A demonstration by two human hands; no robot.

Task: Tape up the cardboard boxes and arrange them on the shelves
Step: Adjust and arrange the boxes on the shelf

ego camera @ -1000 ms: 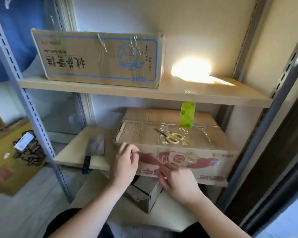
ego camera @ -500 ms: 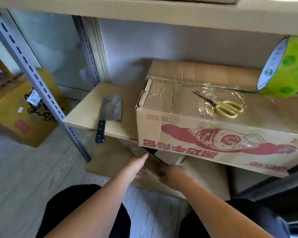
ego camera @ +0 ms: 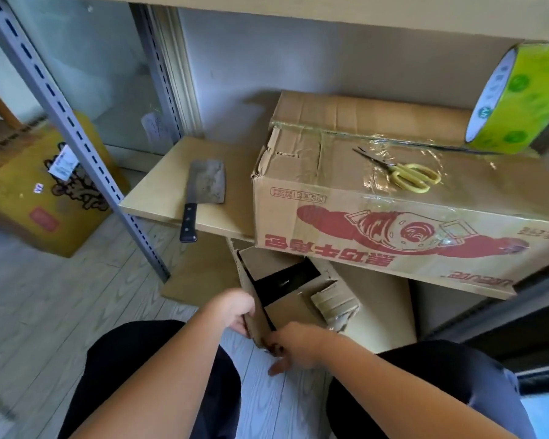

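Note:
A taped cardboard box with red print point(ego camera: 393, 223) sits on the middle shelf point(ego camera: 168, 191). On its top lie yellow scissors point(ego camera: 409, 176) and a green tape roll point(ego camera: 517, 99). Below it, on the bottom shelf, a small open cardboard box point(ego camera: 301, 299) stands with its flaps up and a dark opening. My left hand point(ego camera: 235, 312) grips the small box's left flap. My right hand point(ego camera: 295, 343) holds the same box at its near lower corner, fingers blurred.
A cleaver point(ego camera: 200, 191) with a black handle lies on the middle shelf, left of the printed box. A grey slotted shelf post point(ego camera: 76, 134) runs down at the left. A yellow box point(ego camera: 42, 191) stands on the wooden floor beyond it. My dark-trousered knees fill the bottom.
My hands left the printed box's front, dropped below the middle shelf and took hold of the small open box. The view tilted down and moved closer; the top shelf went out of view.

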